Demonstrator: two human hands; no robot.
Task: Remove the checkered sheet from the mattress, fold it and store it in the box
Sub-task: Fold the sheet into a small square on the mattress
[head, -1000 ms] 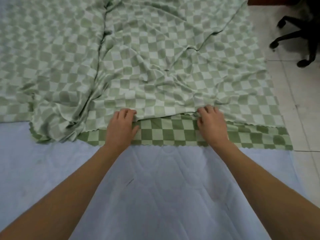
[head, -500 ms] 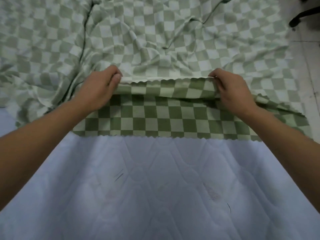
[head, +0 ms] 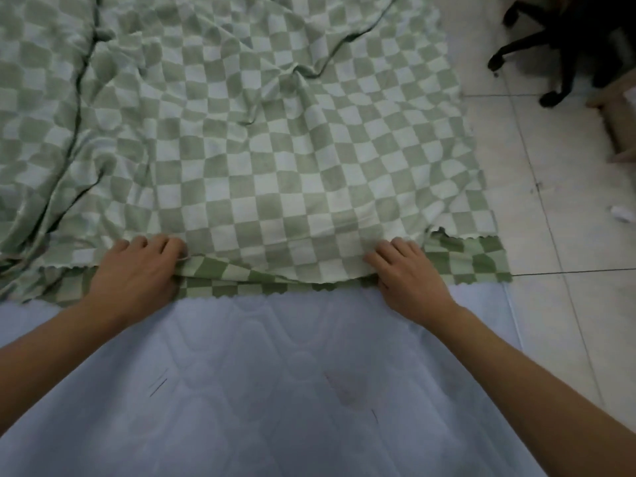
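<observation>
Reaching forward over the pale blue quilted mattress [head: 275,390], bare in its near half, to the checkered sheet [head: 275,149] rumpled across the far half, tiled floor [head: 550,235] alongside at right. Holds the sheet's scalloped edge doubled over itself, a darker strip showing beneath. Grips that edge with the left hand [head: 137,273], fingers curled on bunched cloth; pinches it with the right hand [head: 409,273], thumb at the fold. Hands well apart, both low against the mattress.
</observation>
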